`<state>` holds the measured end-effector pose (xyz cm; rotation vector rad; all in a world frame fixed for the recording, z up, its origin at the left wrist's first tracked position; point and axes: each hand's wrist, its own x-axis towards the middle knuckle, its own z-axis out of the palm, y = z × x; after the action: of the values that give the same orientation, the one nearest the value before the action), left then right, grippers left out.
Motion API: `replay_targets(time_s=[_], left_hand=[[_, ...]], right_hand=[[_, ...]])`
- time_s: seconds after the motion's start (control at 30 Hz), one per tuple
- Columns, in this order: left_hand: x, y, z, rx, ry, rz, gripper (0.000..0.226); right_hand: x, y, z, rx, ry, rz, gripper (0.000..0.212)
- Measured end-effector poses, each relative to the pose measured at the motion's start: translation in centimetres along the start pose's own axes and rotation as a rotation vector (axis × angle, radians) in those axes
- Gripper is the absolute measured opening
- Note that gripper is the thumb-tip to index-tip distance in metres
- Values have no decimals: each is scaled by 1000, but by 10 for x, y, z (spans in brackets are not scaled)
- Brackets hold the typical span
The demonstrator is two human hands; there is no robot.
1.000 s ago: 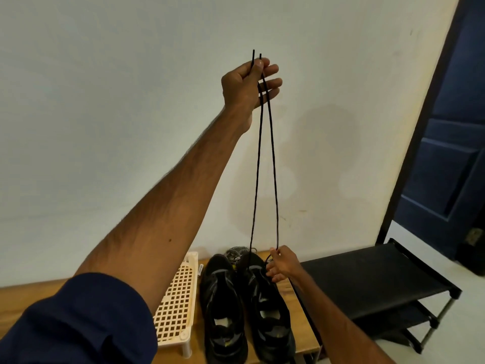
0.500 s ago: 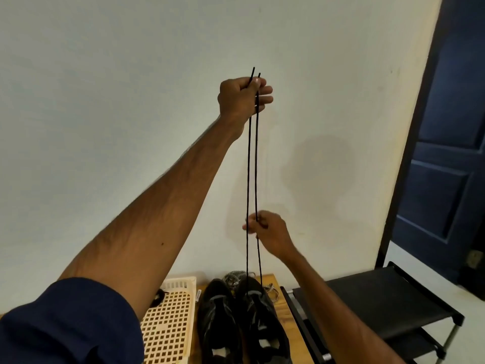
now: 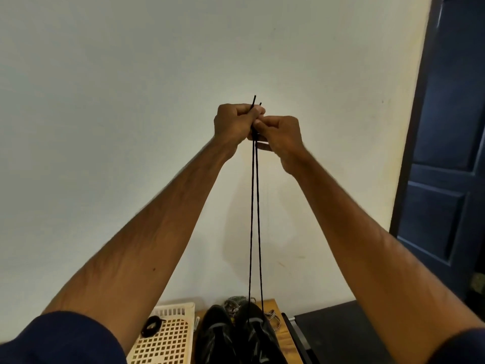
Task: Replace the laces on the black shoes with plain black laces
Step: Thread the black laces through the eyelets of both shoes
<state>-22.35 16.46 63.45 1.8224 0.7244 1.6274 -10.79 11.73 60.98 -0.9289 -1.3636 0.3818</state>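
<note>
1. Plain black lace is held high in the middle of the frame, in front of the pale wall, by both hands together.
2. The left hand makes a fist around the two strands of the plain black lace. The two lace tips stick out just above this fist, one a little higher than the other.
3. The right hand touches the left hand from the right side. Its thumb and curled fingers pinch the same two strands just under the left hand's grip.
4. From the hands, the two strands hang straight down, very near to each other, to the bottom centre of the frame. They end at the right shoe. Where exactly they enter the shoe cannot be told.
5. The left shoe stands just beside the right shoe. Both are black and stand on a wooden surface against the wall.
6. Black-and-white patterned laces lie in a loose heap behind the shoes, and one part comes out at the right of the right shoe.
7. A cream perforated basket is at the lower left, just beside the left shoe. A coiled black lace lies on it.
8. A black shoe rack is at the lower right, beside the wooden surface.
9. A dark blue door fills the right edge of the frame, and a dark blue sleeve shows in the lower left corner.
</note>
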Motion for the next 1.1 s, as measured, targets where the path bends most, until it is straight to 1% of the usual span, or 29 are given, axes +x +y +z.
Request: replay_targets(time_s=[0.13,0.2,0.4,0.5,0.57,0.67,0.73,0.83,0.87,0.93,0.97,1.03,1.1], left_hand=[[-3,5,-8,-11,-104,-152,18],[-3,6,-11,-19,-159,-185,18],[0,11,-11,32,-223,-153,21],[-1,12,-10,49,-257,-152,26],[-5,8,-8,55,-272,-153,28],[-23,-11,-5,82,-266,-136,28],[-43,-38,-4,62,-222,-167,30],[-84,-95,-6,-61,-143,-297,34],[-101,-119,-7,-43,-108,-347,35],[-136,-168,-9,111,-49,-401,36],[-154,-191,-10,222,-52,-407,35],[-189,-235,-13,508,-168,-408,34],[-219,-275,-15,848,-297,-377,35]], right_hand=[[2,-2,-5,-19,49,-38,20],[3,-4,-6,-40,63,-51,21],[5,-11,-11,-186,39,-104,19],[6,-12,-15,-274,24,-137,21],[2,-6,-16,-291,26,-138,21],[-14,19,-19,-278,53,-76,18],[-33,47,-23,-257,64,8,18],[-72,100,-27,-183,19,166,19],[-89,121,-26,-177,-6,218,20],[-124,162,-25,-219,-62,290,19],[-141,183,-24,-275,-96,302,18],[-172,223,-22,-438,-177,296,16],[-194,260,-20,-583,-268,303,18]])
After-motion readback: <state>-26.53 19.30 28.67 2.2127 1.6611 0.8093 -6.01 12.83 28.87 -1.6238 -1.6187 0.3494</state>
